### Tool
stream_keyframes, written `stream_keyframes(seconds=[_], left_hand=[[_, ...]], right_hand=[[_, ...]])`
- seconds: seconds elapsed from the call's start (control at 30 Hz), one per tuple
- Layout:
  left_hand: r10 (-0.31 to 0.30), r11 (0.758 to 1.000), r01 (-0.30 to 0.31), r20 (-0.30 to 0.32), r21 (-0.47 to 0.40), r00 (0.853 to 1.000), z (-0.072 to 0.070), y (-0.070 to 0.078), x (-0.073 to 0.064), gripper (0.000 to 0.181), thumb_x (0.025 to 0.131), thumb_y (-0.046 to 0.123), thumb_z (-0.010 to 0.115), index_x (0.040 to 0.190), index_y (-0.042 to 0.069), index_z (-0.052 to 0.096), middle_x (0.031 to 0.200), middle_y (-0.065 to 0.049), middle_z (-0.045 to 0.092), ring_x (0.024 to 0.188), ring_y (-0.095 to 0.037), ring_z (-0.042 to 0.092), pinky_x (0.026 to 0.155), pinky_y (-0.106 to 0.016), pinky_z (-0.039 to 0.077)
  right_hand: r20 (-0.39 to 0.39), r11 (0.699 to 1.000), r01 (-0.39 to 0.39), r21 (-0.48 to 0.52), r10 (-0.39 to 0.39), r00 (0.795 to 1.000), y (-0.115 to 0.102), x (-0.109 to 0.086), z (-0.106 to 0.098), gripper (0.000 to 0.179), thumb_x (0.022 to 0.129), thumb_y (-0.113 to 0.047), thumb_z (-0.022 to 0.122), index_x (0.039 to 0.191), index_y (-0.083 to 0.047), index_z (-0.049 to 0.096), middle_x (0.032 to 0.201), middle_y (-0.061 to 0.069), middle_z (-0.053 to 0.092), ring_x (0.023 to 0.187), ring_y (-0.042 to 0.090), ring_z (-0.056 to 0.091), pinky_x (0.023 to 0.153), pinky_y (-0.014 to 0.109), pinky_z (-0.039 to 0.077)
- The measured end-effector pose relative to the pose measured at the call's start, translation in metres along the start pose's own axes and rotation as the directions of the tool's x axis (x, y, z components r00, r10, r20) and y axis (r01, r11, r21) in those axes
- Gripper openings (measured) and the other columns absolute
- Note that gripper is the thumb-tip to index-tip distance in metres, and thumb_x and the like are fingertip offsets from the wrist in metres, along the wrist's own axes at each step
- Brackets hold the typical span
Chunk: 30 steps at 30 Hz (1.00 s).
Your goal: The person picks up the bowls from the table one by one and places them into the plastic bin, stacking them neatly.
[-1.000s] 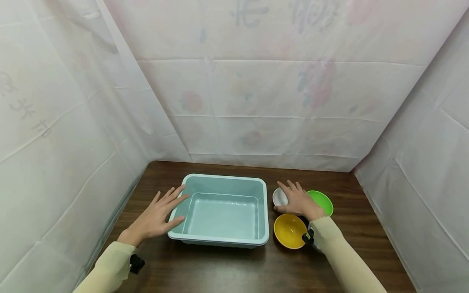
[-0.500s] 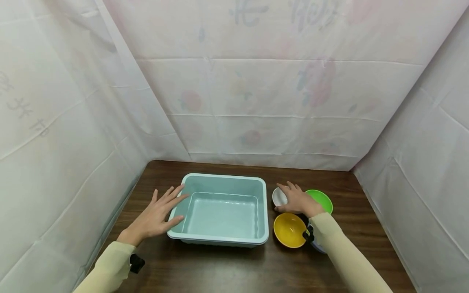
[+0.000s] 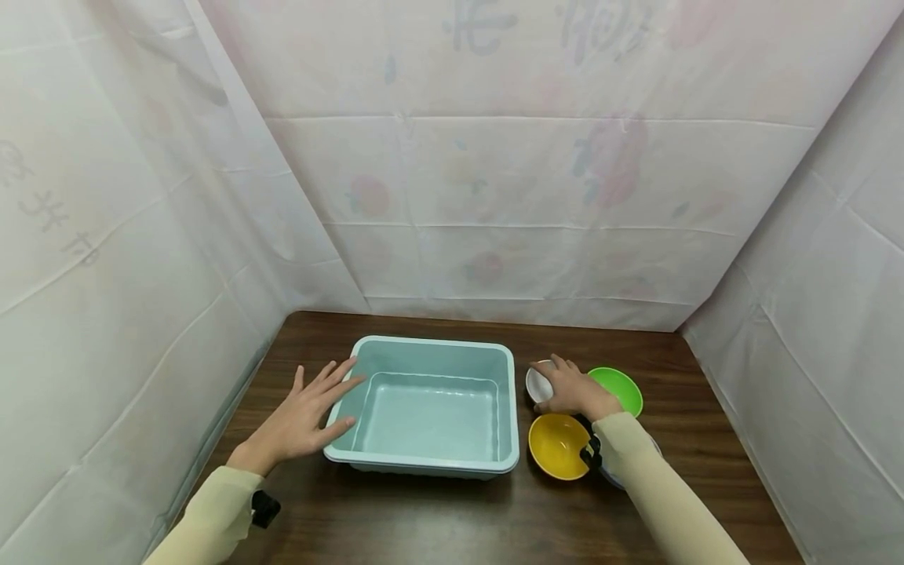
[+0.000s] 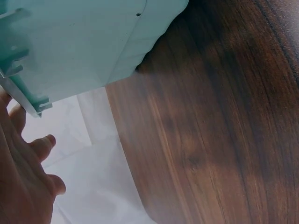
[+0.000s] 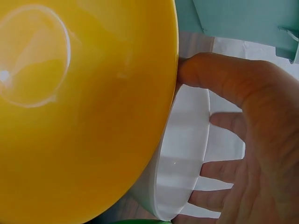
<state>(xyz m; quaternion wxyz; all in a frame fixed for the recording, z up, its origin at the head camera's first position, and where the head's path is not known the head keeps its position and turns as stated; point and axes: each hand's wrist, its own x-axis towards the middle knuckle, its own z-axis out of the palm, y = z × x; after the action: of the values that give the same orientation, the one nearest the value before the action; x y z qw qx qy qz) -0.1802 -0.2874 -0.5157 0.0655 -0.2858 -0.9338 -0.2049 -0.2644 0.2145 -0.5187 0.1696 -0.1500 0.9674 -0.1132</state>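
Note:
My right hand [image 3: 574, 391] reaches over a small white bowl [image 3: 538, 388], thumb at its near rim and fingers along the far side. In the right wrist view the fingertips meet the white rim, while the thumb tip disappears behind a yellow bowl [image 5: 93, 140]. That yellow bowl stands just in front of the white one. On the other side, my left hand [image 3: 304, 420] lies with spread fingers over the left rim of a pale blue-green plastic basin [image 3: 424, 463]. From the left wrist, its fingers [image 4: 43, 147] show beside the basin's outer wall.
A green bowl [image 3: 617, 390] stands right of the white one. Beneath my right forearm, a pale bluish bowl [image 3: 611, 476] is mostly covered. The dark wood table [image 3: 424, 518] is enclosed by white cloth sheets [image 3: 494, 196] at the back and sides.
My right hand has lowered slightly and its fingers have drawn in around the white bowl. The left hand, the basin and the bowls keep their places.

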Motion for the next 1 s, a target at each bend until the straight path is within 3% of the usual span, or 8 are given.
stream_keyframes(seconds=[0.53, 1.0], left_hand=[[0.000, 1.000, 0.000, -0.003, -0.014, 1.000, 0.0009, 0.0018, -0.0018, 0.072, 0.095, 0.036, 0.070, 0.160, 0.032, 0.038, 0.172, -0.004, 0.023, 0.152, -0.050, 0.029, 0.114, -0.082, -0.004], [-0.002, 1.000, 0.002, 0.001, -0.010, 1.000, 0.0012, 0.0031, 0.0016, 0.070, 0.095, 0.034, 0.071, 0.158, 0.025, 0.043, 0.172, -0.003, 0.022, 0.152, -0.048, 0.030, 0.112, -0.084, 0.002]], right_hand=[[-0.010, 1.000, -0.022, -0.009, 0.022, 1.000, -0.0055, 0.0002, 0.0011, 0.082, 0.085, -0.037, 0.082, 0.157, -0.024, 0.045, 0.161, 0.027, 0.033, 0.142, 0.054, 0.038, 0.101, 0.072, 0.045], [-0.042, 0.999, -0.038, -0.003, 0.038, 0.998, -0.0046, 0.0058, 0.0015, 0.083, 0.081, -0.041, 0.084, 0.154, -0.025, 0.049, 0.152, 0.024, 0.042, 0.129, 0.048, 0.046, 0.101, 0.069, 0.044]])
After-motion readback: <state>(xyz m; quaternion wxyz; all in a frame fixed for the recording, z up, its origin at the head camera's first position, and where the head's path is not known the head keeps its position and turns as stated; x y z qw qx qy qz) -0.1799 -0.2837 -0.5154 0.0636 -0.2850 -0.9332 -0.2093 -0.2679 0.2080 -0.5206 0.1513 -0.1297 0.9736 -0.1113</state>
